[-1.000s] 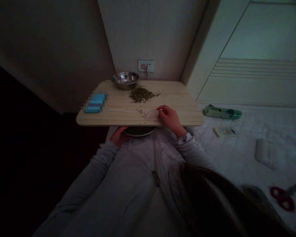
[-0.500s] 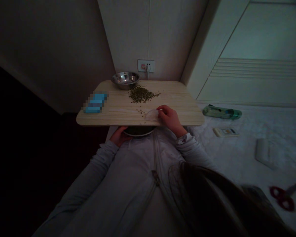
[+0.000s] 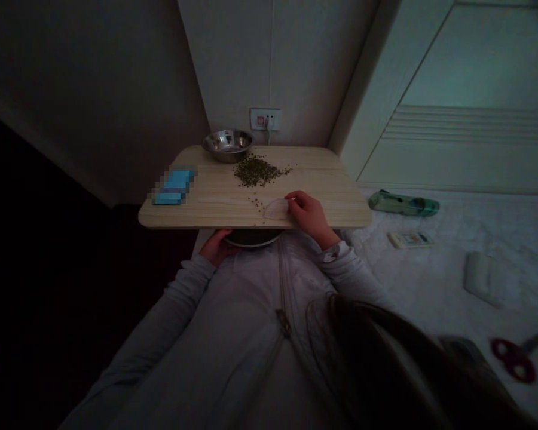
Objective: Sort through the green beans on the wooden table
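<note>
A pile of small green beans (image 3: pixel 256 171) lies on the light wooden table (image 3: pixel 332 191), with a few strays nearer me. My right hand (image 3: pixel 308 215) rests at the table's near edge, fingers closed on a thin pale card (image 3: pixel 276 209) that lies flat on the wood. My left hand (image 3: pixel 216 246) is below the table's edge, holding a dark bowl (image 3: pixel 252 239) right under the rim; the table hides most of the bowl.
A steel bowl (image 3: pixel 227 144) stands at the table's back by a wall socket (image 3: pixel 265 119). A blue blurred object (image 3: pixel 174 186) lies at the table's left. On the white bed to the right: a green case (image 3: pixel 403 203), a remote (image 3: pixel 410 239), a white object (image 3: pixel 479 276), red scissors (image 3: pixel 515 357).
</note>
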`<state>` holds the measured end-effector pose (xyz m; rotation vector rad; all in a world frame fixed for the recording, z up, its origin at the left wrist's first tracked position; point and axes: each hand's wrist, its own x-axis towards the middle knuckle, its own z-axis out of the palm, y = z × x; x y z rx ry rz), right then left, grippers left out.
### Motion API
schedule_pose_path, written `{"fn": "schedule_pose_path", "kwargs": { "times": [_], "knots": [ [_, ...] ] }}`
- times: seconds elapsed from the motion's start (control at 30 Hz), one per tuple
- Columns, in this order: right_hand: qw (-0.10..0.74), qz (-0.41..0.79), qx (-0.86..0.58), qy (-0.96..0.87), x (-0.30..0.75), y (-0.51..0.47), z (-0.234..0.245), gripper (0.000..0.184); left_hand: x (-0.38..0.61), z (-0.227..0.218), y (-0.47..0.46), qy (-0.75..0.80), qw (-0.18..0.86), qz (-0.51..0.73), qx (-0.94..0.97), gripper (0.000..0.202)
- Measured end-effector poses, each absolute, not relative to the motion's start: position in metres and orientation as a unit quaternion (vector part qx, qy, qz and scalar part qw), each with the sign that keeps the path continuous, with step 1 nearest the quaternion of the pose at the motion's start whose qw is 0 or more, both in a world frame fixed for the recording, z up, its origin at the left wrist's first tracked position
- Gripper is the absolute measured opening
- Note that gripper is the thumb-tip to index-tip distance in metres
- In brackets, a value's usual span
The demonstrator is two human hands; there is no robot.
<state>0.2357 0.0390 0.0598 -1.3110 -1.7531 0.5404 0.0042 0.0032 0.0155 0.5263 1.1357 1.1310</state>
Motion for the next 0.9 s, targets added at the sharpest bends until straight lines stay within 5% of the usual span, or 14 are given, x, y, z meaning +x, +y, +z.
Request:
{"fn": "schedule_pose_path", "kwargs": {
  "times": [0.9],
  "knots": [
    [0.43, 0.208, -0.524, -0.705, 0.2362, 0.0401, 0.0592, 0.024, 0.004, 0.0141, 0.0046, 0.507, 0.666, 0.498, 0.228, 0.015]
  ]
}}
